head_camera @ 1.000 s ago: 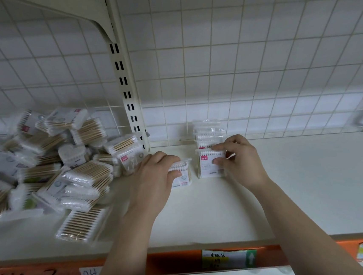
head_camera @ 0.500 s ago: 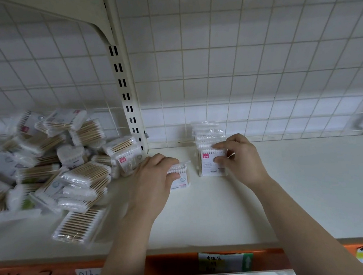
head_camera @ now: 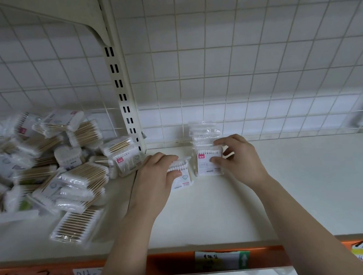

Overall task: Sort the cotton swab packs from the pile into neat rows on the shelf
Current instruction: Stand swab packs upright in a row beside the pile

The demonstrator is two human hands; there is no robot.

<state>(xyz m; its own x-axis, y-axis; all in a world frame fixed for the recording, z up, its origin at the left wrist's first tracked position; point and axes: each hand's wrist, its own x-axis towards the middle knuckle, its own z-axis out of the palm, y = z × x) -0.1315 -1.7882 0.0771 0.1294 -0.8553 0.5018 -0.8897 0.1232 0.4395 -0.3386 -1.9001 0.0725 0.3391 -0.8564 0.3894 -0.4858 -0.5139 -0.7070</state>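
Left hand (head_camera: 155,179): fingers curled over the top of one held pack (head_camera: 181,176), thumb hidden, grip firm. Pack standing on its lower edge, touching the shelf (head_camera: 291,182), top tilted slightly away. Cotton tips in a line along the upper edge, sticks running down to the shelf surface, so long axis of the swabs near vertical. Barcode face toward the front edge.

Right hand (head_camera: 238,160): thumb pressed on the printed face of the front pack (head_camera: 207,163), fingers hooked over its top right corner; grasping it. Upright, tips up, red tag at upper left, face toward the front edge. Just beside the held pack, small gap between them.

Behind the front pack: row (head_camera: 203,133) of more upright packs, one after another, line running straight back to the wire grid (head_camera: 257,63) at the rear edge.

Left part of the shelf: pile (head_camera: 46,168) of packs, jumbled, sticks pointing every way, some blurred. One flat pack (head_camera: 76,227) apart from the heap, nearer the front edge, sticks angled toward the back right.

Slotted upright (head_camera: 122,87) at the rear, between pile and row. Orange rail (head_camera: 170,263) along the front edge, with paper labels (head_camera: 221,261).
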